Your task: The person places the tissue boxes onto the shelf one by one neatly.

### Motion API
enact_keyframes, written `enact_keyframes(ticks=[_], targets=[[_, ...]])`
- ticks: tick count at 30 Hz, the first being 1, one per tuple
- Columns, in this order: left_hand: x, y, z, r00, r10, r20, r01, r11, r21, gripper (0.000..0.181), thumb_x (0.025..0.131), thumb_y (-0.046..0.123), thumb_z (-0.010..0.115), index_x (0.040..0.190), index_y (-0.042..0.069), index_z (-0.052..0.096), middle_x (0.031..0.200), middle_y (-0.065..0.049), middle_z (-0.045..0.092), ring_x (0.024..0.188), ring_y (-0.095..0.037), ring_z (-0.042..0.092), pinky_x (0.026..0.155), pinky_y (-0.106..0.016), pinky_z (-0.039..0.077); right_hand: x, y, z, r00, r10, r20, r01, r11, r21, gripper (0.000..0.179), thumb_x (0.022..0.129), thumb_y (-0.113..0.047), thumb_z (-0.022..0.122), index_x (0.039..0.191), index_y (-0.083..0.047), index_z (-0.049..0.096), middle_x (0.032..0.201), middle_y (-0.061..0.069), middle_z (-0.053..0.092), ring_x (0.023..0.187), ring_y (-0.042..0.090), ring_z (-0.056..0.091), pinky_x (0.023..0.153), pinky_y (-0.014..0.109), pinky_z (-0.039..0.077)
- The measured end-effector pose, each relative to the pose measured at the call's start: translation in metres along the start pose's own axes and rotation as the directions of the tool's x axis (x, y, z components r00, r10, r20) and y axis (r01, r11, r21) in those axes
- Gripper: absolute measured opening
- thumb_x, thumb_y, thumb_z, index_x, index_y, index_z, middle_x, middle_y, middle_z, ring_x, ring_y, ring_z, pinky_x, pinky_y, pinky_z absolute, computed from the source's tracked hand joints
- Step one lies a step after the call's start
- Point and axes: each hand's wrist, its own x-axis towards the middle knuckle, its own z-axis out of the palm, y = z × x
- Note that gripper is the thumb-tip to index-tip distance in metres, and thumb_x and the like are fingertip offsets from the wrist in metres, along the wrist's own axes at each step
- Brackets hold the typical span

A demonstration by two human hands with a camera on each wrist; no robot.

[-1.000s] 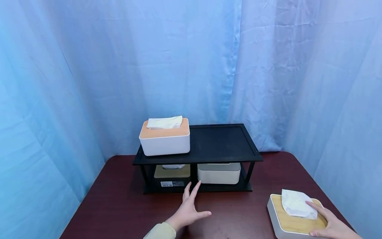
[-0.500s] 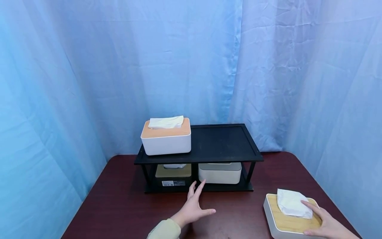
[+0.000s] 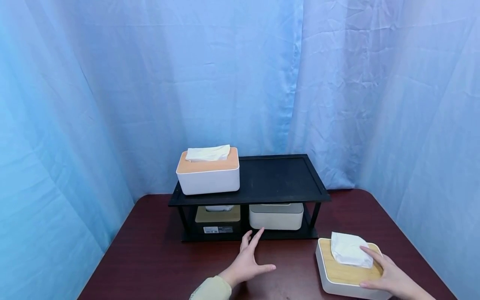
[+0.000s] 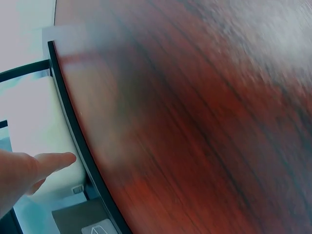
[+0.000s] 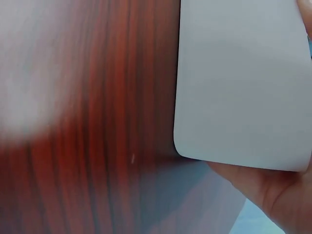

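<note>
A white tissue box [image 3: 337,271] with a wood-look lid and a white tissue [image 3: 350,251] sticking out is at the right of the table. My right hand [image 3: 388,273] grips its right side, thumb and fingers spread over the edge; in the right wrist view the pale box wall [image 5: 243,92] lies against the hand. In front of the black two-tier rack [image 3: 281,179], my left hand [image 3: 247,260] holds nothing, fingers spread. Its fingertips are nearest the lower tier and the grey-lidded white box [image 3: 275,218] there; whether they touch the rack is unclear.
Another white tissue box [image 3: 208,179] stands on the rack's upper left. Below it sits a dark box [image 3: 217,221] with an olive lid and label. Blue curtains [image 3: 232,83] surround the dark red table [image 3: 161,266].
My right hand and the tissue box have moved left, and slightly away from me. My left hand has shifted a little to the right, fingers still spread.
</note>
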Motion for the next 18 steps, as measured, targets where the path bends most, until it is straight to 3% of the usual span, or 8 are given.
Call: enact_keyframes(ticks=[5,12,18], targets=[[0.002,0.002,0.007,1.000,-0.004,0.030,0.004,1.000,-0.004,0.095,0.075,0.031,0.080,0.150,0.033,0.023,0.151,-0.027,0.009,0.137,-0.047,0.020,0.098,-0.059,0.039,0.007,-0.017,0.005,0.996,0.069,0.051,-0.071,0.996,0.048,0.090,0.073,-0.029,0.081,0.140,0.006,0.031,0.136,0.045,0.023,0.119,0.056,0.028,0.084,0.067,0.036],[0.005,0.006,0.017,0.997,-0.042,0.070,0.041,0.999,0.011,0.093,0.074,0.033,0.081,0.149,0.036,0.025,0.151,-0.025,0.012,0.136,-0.047,0.023,0.098,-0.059,0.039,0.015,-0.037,0.018,0.997,0.058,0.041,-0.061,0.996,0.067,0.092,0.070,-0.029,0.084,0.140,0.005,0.035,0.136,0.044,0.027,0.118,0.051,0.032,0.086,0.063,0.038],[0.004,0.011,0.027,0.994,-0.054,0.094,0.051,0.998,0.032,0.092,0.073,0.032,0.082,0.148,0.032,0.029,0.150,-0.026,0.013,0.135,-0.046,0.026,0.098,-0.059,0.039,0.022,-0.051,0.026,0.992,0.106,0.063,-0.110,0.992,0.067,0.096,0.069,-0.034,0.083,0.143,0.002,0.033,0.135,0.043,0.027,0.120,0.053,0.033,0.088,0.062,0.039]])
